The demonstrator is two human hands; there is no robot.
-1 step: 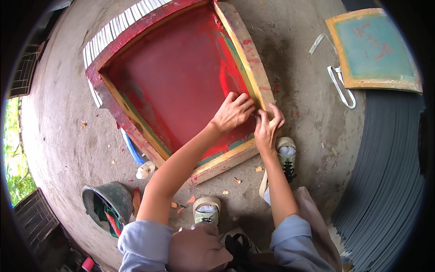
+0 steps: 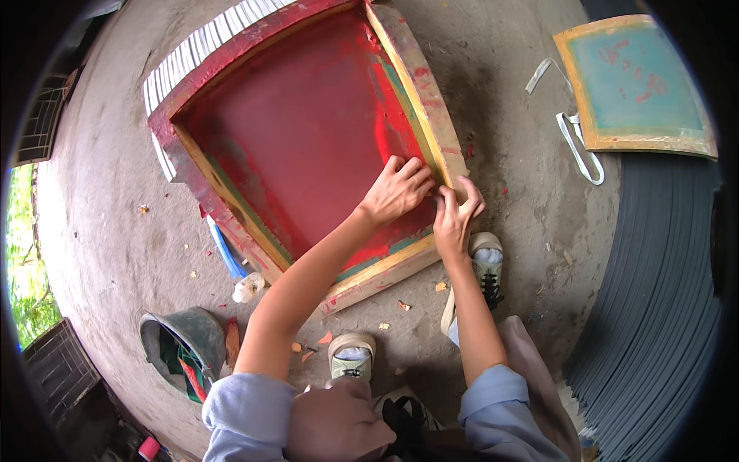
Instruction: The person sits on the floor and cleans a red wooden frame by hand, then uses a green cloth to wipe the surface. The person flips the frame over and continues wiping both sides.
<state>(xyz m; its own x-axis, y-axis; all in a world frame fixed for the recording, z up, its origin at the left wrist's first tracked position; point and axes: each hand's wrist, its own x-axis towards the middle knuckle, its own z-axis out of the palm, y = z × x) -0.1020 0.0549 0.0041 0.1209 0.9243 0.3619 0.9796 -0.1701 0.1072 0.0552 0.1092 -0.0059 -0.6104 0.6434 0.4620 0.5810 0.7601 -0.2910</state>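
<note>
A wooden screen-printing frame [image 2: 377, 286], smeared with red paint, lies in front of me with its dark red mesh [image 2: 285, 131] facing up. Both hands meet at its near right corner. My left hand [image 2: 396, 189] is over the mesh side, its fingers curled down and pressed together against the corner. On the wooden rim, my right hand [image 2: 456, 217] closes thumb and forefinger in a pinch beside the left fingertips. Whatever lies between the fingers is hidden. Red and greenish stains run along the inner edges of the frame.
White ridged layers [image 2: 192, 58] show beneath the frame's far left side. A dark bucket [image 2: 204, 339], a blue strip [image 2: 225, 250] and a whitish bottle [image 2: 248, 288] are at left. Rightward are a smaller green screen [image 2: 643, 85], a white strap [image 2: 581, 150] and stacked dark sheets [image 2: 654, 285].
</note>
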